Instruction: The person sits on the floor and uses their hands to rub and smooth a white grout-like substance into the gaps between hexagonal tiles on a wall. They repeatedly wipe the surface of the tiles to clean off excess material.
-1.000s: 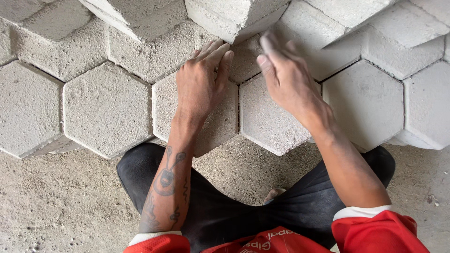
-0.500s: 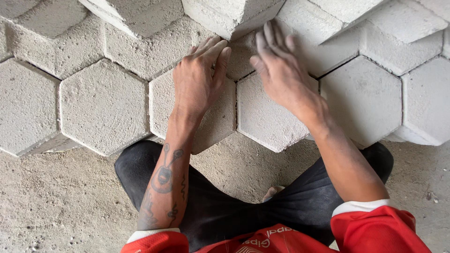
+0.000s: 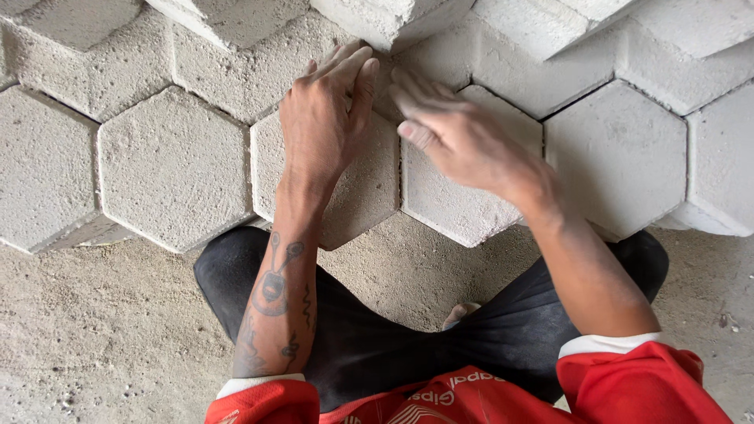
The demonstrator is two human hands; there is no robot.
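One head-worn camera looks steeply down, close over the hexagonal pavers (image 3: 173,169).

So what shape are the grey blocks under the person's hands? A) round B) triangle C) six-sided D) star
C: each grey paving block, like the one under the left hand and the one under the right hand, shows six straight edges, as does the bare block beside them.

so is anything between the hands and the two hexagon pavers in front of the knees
Nothing visible. The left hand lies flat on the left hexagonal paver, and the right hand, blurred, is over the right hexagonal paver. Loose stacked blocks sit just beyond the fingertips, not in between.
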